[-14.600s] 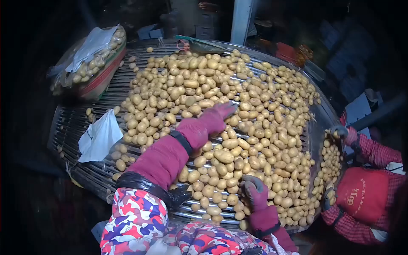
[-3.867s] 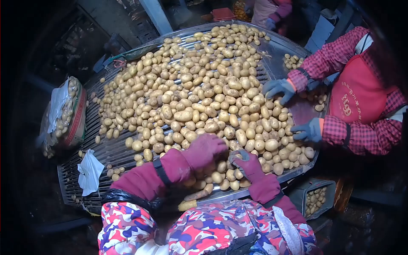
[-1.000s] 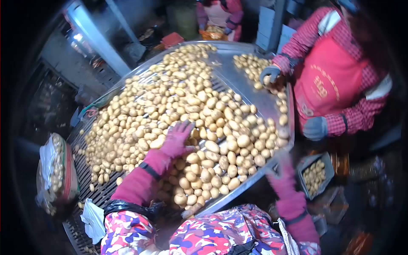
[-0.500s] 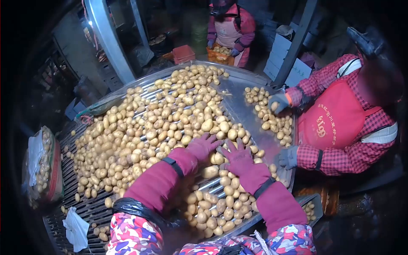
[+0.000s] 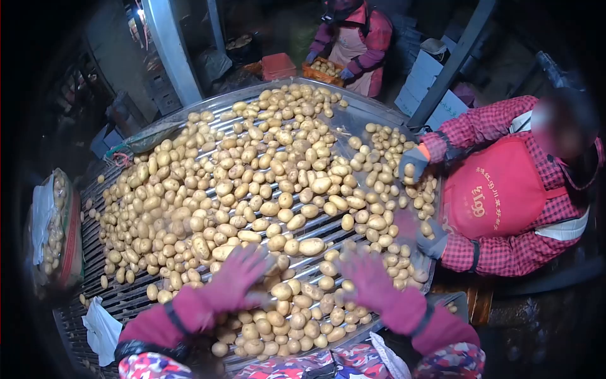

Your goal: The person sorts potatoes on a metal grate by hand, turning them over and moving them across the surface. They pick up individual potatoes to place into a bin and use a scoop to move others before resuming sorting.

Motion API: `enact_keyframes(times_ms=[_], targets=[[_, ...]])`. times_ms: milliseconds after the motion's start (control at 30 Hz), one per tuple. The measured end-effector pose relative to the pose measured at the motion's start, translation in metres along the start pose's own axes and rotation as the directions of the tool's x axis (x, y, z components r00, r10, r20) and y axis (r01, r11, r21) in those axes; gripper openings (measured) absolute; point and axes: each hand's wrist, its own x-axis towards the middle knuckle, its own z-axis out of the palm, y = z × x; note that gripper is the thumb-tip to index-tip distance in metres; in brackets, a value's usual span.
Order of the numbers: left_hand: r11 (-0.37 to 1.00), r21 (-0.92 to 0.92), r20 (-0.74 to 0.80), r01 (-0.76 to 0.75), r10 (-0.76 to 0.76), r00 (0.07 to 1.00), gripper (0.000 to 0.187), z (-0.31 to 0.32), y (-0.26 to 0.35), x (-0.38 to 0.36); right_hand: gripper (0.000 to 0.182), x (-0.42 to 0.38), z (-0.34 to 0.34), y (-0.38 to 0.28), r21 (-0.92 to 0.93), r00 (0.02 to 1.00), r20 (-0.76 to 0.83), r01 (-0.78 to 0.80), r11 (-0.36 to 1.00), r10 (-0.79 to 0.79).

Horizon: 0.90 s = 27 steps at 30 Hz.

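Many potatoes (image 5: pixel 183 208) are spread over a slatted metal table (image 5: pixel 136 294). My left hand (image 5: pixel 238 275), in a dark pink glove, is over the near potatoes, slightly blurred, its fingers spread. To the right, my right hand (image 5: pixel 366 275) has its fingers apart above the same near pile and is also blurred. Neither hand has a potato visibly gripped. A pile of potatoes (image 5: pixel 303 319) lies between and below the two hands, close to my body.
At the right a co-worker in a red apron (image 5: pixel 492 189) has gloved hands at potatoes by the table edge. Another person (image 5: pixel 360 47) stands beyond the far edge with an orange crate (image 5: pixel 323 74). A filled sack (image 5: pixel 60 234) stands left; a metal post (image 5: pixel 172 54) rises behind.
Both my hands have moved nearer my body and farther apart. More potatoes now lie on the right part of the table, towards the co-worker. The view has shifted slightly.
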Motion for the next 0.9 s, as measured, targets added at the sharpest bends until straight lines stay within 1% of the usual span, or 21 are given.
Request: enact_keyframes(times_ms=[33,67,133,167,200,267,333,367,400,433,500,533,567,600,633,700,733,800,833,867,900], targets=[[0.997,0.045,0.111,-0.056,0.051,0.992,0.089,-0.001,0.006,-0.030,0.083,-0.018,-0.003,-0.016,0.035,0.988,0.119,0.100,0.994,-0.103],[0.997,0.065,0.273,-0.028,0.010,0.962,0.087,-0.002,0.021,-0.052,0.083,-0.021,-0.005,-0.021,0.046,0.986,0.129,0.098,0.994,-0.104],[0.991,0.125,0.335,-0.050,0.005,0.942,0.086,0.003,0.031,-0.061,0.084,-0.026,-0.007,-0.027,-0.152,0.911,0.376,0.241,0.959,-0.169],[0.978,0.191,0.390,-0.080,-0.001,0.921,0.086,0.005,0.037,-0.064,0.084,-0.027,-0.002,-0.020,-0.144,0.908,0.382,0.246,0.959,-0.175],[0.978,0.203,0.378,-0.056,-0.026,0.925,0.086,0.008,0.032,-0.050,0.079,-0.024,0.008,-0.005,-0.126,0.918,0.338,0.261,0.957,-0.206],[0.966,0.201,0.376,-0.162,0.076,0.923,0.085,0.021,0.018,-0.024,0.072,-0.010,0.002,0.015,-0.156,0.927,0.302,0.277,0.948,-0.221],[0.940,0.216,0.316,-0.263,0.187,0.930,0.083,0.020,0.013,0.022,0.070,0.007,0.005,0.037,-0.281,0.948,0.280,0.232,0.931,-0.151],[0.922,0.244,0.271,-0.301,0.233,0.934,0.082,0.023,0.009,0.044,0.068,0.018,0.024,0.061,-0.286,0.982,0.164,0.143,0.947,-0.099],[0.938,0.242,0.228,-0.248,0.193,0.954,0.080,0.023,0.009,0.069,0.067,0.029,0.035,0.085,-0.282,0.998,0.041,0.050,0.958,-0.040],[0.949,0.244,0.179,-0.197,0.155,0.971,0.079,0.024,0.009,0.095,0.065,0.043,0.010,0.086,-0.272,0.997,0.058,-0.040,0.961,0.058],[0.963,0.192,0.088,-0.188,0.174,0.981,0.075,0.051,-0.004,0.140,0.061,0.063,0.008,0.106,-0.351,0.991,0.041,-0.105,0.931,0.127],[0.968,0.212,0.094,-0.135,0.118,0.989,0.073,0.051,-0.002,0.158,0.061,0.065,0.007,0.101,-0.354,0.990,0.043,-0.111,0.928,0.135],[0.973,0.195,0.114,-0.127,0.106,0.988,0.074,0.050,-0.003,0.166,0.058,0.069,0.013,0.088,-0.323,0.968,-0.047,-0.249,0.913,0.247],[0.988,0.087,0.058,-0.131,0.126,0.990,0.077,0.057,-0.010,0.169,0.055,0.077,0.017,0.074,-0.281,0.926,-0.139,-0.376,0.883,0.350],[0.991,-0.024,0.002,-0.130,0.130,0.992,0.079,0.063,-0.021,0.165,0.053,0.075,0.010,0.052,-0.002,0.949,-0.204,-0.246,0.969,0.241],[0.990,-0.007,-0.010,-0.138,0.138,0.990,0.081,0.047,-0.030,0.130,0.064,0.071,-0.023,-0.018,0.076,0.997,-0.002,0.082,0.994,-0.082],[0.988,0.015,-0.026,-0.156,0.156,0.987,0.085,0.032,-0.030,0.108,0.078,0.060,-0.008,-0.045,0.293,0.992,0.056,0.093,0.951,-0.114],[0.976,0.157,0.135,-0.148,0.127,0.983,0.092,0.010,-0.031,0.056,0.091,0.045,-0.008,-0.093,0.317,0.913,0.246,0.243,0.917,-0.327],[0.956,0.255,0.157,-0.146,0.108,0.982,0.093,0.009,-0.037,0.025,0.086,0.039,0.010,-0.106,0.209,0.862,0.153,0.450,0.869,-0.483],[0.962,0.268,0.190,-0.046,-0.006,0.982,0.092,0.011,-0.044,-0.007,0.082,0.039,0.020,-0.120,0.208,0.835,0.161,0.493,0.845,-0.527],[0.919,0.395,0.177,0.015,-0.092,0.980,0.089,0.007,-0.047,-0.032,0.079,0.041,0.027,-0.130,0.205,0.804,0.169,0.537,0.818,-0.570]])
